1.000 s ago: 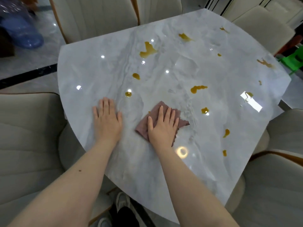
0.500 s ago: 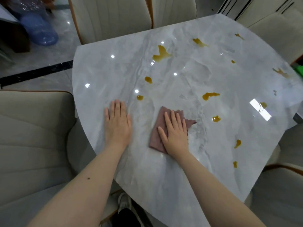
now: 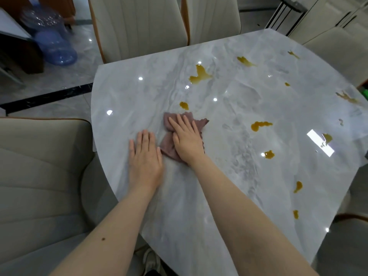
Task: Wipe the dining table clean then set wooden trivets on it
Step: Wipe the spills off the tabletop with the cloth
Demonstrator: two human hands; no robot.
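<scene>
**Cloth under the right palm, nearest spill just past it**

Head view — the right hand [image 3: 186, 140] lies flat on the mauve cloth [image 3: 169, 144], fingers [image 3: 184, 124] straight and pressing, not clenched round it. The cloth sits on the marble surface [image 3: 229, 176], touching the left hand [image 3: 145, 158], which rests flat and released just beside it, holding nothing. From the cloth, the closest amber spill [image 3: 184, 105] lies just beyond the right fingertips, away from the person; the rest scatter further off to the right. The right forearm angles in from the near edge, so that hand is the nearer for the next push. No trivets are in view.
</scene>
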